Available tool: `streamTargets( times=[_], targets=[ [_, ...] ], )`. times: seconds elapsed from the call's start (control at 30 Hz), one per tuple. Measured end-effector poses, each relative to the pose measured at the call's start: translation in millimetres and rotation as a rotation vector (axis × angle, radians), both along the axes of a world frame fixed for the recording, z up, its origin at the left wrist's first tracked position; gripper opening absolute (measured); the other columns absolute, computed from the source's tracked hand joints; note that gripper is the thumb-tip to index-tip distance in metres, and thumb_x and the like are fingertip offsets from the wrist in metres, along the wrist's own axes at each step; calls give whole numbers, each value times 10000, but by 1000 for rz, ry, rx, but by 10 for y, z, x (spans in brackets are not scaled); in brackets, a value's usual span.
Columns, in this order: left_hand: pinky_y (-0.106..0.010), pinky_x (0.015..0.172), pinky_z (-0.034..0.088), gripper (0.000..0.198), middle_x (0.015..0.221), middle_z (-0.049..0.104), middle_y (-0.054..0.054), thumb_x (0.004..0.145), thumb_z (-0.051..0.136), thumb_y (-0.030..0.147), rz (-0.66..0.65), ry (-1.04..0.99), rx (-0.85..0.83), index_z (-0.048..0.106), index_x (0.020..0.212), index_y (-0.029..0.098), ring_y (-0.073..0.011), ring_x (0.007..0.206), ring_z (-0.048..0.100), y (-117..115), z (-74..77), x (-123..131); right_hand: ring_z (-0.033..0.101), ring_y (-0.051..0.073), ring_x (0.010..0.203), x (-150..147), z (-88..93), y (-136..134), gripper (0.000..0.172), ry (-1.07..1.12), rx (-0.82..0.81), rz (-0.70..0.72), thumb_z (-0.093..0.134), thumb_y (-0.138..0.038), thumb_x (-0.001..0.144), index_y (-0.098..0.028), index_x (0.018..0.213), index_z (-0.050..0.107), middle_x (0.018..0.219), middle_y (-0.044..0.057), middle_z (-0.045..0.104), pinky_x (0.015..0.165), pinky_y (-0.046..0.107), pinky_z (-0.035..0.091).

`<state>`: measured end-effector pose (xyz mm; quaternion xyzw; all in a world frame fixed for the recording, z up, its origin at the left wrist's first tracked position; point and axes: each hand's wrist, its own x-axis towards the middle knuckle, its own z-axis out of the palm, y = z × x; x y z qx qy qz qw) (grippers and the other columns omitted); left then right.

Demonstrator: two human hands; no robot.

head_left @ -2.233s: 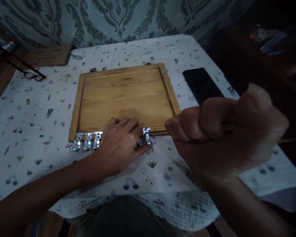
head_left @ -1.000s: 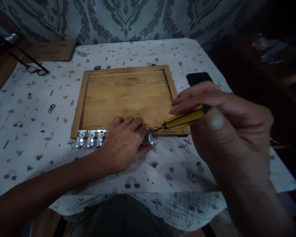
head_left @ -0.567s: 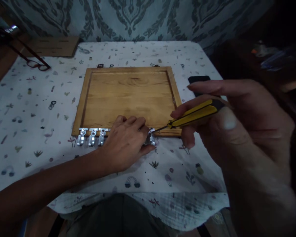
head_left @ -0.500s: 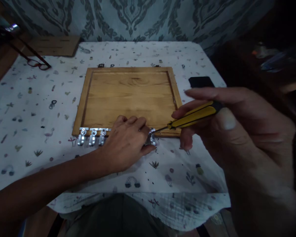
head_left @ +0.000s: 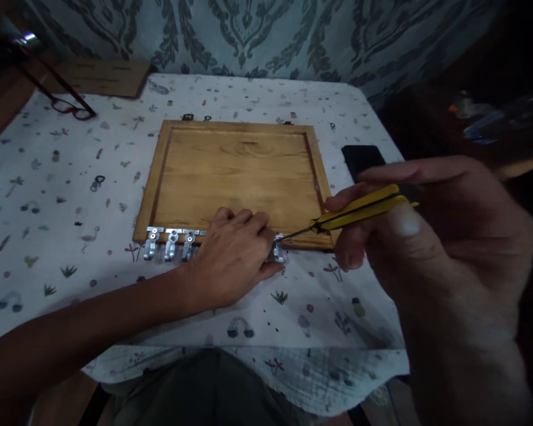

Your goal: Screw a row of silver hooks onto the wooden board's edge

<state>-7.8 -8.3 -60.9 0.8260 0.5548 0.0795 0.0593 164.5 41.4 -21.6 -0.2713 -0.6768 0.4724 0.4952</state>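
Note:
A wooden board (head_left: pixel 240 171) with a raised frame lies flat on the patterned tablecloth (head_left: pixel 48 236). A row of metal hooks (head_left: pixel 171 242) lines its near edge. My left hand (head_left: pixel 233 260) lies over that edge, fingers pinching one hook (head_left: pixel 278 251) against the wood. My right hand (head_left: pixel 430 236) grips a yellow-and-black screwdriver (head_left: pixel 359 210). Its thin tip points left and rests on the top of that hook.
A black phone (head_left: pixel 362 160) lies to the right of the board. Red-framed glasses (head_left: pixel 71 106) and a brown cardboard sheet (head_left: pixel 102 77) sit at the far left. A patterned curtain hangs behind the table. The right side of the room is dark.
My right hand went from a raised fist near the camera to a finger grip on the screwdriver, and its tip came down onto the hook. The left hand stayed on the hook.

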Motion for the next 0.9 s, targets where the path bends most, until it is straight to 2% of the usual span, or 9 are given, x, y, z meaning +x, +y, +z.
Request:
streamTargets(
  times=[0.13,0.23,0.3,0.37,0.43,0.53,0.67,0.8,0.9],
  targets=[
    [-392,748,353,361,951,626,-61,840,601,499,-6,-4,5,660,945,159,-259,951,580,2,2,-10,591,110,461,28,8,-35,295,-94,49,-33,635,-171,861,-257,1137,695,933,46,684,423,324,494],
    [-395,745,354,374,967,622,-60,842,598,500,-6,-3,2,657,983,159,-259,954,575,1,7,-14,541,88,423,25,-6,-42,216,-90,94,-116,720,-142,782,-224,981,737,894,38,699,303,286,392],
    [-400,753,357,372,978,623,-59,846,592,498,-3,-2,-5,655,996,164,-259,959,573,0,9,-14,573,114,472,10,-16,-35,192,-45,102,-168,765,-112,720,-210,879,719,883,42,712,258,273,342],
    [-403,760,360,364,979,622,-57,847,591,497,-1,-1,-10,655,987,166,-258,959,573,-1,8,-13,622,157,537,-6,-20,-26,218,-14,83,-174,784,-90,686,-224,821,678,848,39,726,259,280,356],
    [-404,758,361,358,974,622,-57,847,592,494,2,1,-11,657,974,166,-259,958,574,-2,5,-11,611,159,500,-12,-14,-20,247,-14,57,-158,785,-80,682,-242,817,655,800,25,729,267,291,369],
    [-404,750,359,352,976,623,-64,851,589,486,-3,2,-4,661,961,159,-261,961,576,-3,2,-9,578,138,455,6,4,-24,209,-93,57,-123,738,-191,772,-274,959,693,821,25,715,298,299,401],
    [-398,732,356,347,946,619,-57,846,598,483,-13,-4,10,662,931,152,-254,942,584,4,-2,-11,612,141,508,59,6,-45,297,-211,112,-92,639,-291,870,-322,1163,675,932,33,703,440,342,513],
    [-395,741,354,345,959,614,-49,844,603,483,-17,-15,23,663,936,155,-247,950,578,6,-19,-22,572,121,475,80,-17,-54,206,-189,149,-178,748,-270,784,-279,990,735,869,13,713,366,308,441],
    [-396,743,353,342,965,612,-48,851,594,481,-25,-25,27,662,939,158,-243,947,574,-4,-35,-32,643,171,630,68,-31,-50,207,-138,158,-203,825,-267,689,-266,867,720,838,9,709,346,292,432]
  ],
)
